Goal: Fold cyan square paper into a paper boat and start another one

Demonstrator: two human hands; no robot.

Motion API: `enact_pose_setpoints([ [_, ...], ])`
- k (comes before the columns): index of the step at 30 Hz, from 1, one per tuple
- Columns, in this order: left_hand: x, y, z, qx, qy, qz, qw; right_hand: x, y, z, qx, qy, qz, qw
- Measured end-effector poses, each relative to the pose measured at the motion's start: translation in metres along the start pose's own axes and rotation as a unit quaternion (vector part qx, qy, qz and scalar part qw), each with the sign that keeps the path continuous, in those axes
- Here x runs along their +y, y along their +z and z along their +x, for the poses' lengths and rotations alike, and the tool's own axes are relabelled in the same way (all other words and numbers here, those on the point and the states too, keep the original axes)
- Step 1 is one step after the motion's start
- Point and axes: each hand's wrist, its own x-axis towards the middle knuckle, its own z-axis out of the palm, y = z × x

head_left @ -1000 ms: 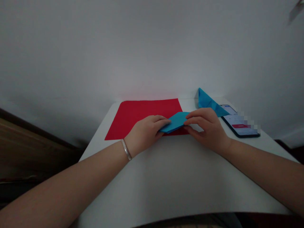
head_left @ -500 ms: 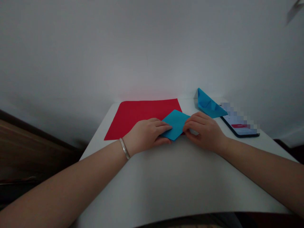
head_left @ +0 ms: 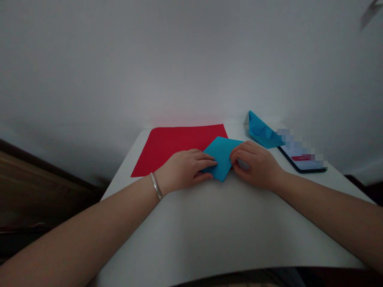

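Note:
A folded blue paper [head_left: 220,153] with a pointed near corner lies between my hands and overlaps the red sheet's right part. My left hand [head_left: 191,168], with a silver bangle at the wrist, holds its left corner, fingers over the top and thumb along the near edge. On the right edge, my right hand [head_left: 253,162] pinches the paper between thumb and curled fingers. That hand hides the paper's right end. A folded blue paper boat [head_left: 263,133] stands behind my right hand.
The red sheet [head_left: 170,145] lies flat at the back left of the white table [head_left: 209,235]. A phone [head_left: 299,157], its screen partly blurred, lies at the right, close to the paper boat. A pale wall [head_left: 185,67] rises behind the table.
The blue paper has turned slightly and shows more surface; its near corner sits lower and farther right. My right hand has shifted a little, while my left hand stays almost in place.

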Motion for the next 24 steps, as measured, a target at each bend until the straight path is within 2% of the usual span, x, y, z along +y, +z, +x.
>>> enact_pose_setpoints([
  [5, 0.003, -0.002, -0.002, 0.014, 0.02, 0.045, 0.999, 0.0, 0.001, 0.0, 0.013, 0.021, 0.024, 0.999],
  [8, 0.007, -0.002, -0.003, 0.019, 0.006, 0.072, 0.997, 0.0, 0.0, 0.0, 0.026, 0.021, 0.028, 0.999],
  [13, 0.015, -0.001, 0.0, 0.05, -0.083, 0.093, 0.991, -0.002, 0.0, 0.002, 0.023, -0.001, 0.024, 0.999],
  [19, 0.017, -0.004, 0.005, 0.018, -0.178, 0.109, 0.978, -0.003, -0.002, 0.002, 0.023, -0.019, 0.015, 0.999],
  [22, 0.017, -0.006, 0.006, 0.042, -0.224, 0.082, 0.97, -0.004, -0.003, 0.001, 0.019, -0.069, 0.034, 0.997],
  [24, 0.017, -0.007, 0.007, 0.071, -0.25, 0.031, 0.965, -0.005, -0.004, 0.001, -0.001, -0.098, 0.038, 0.994],
])
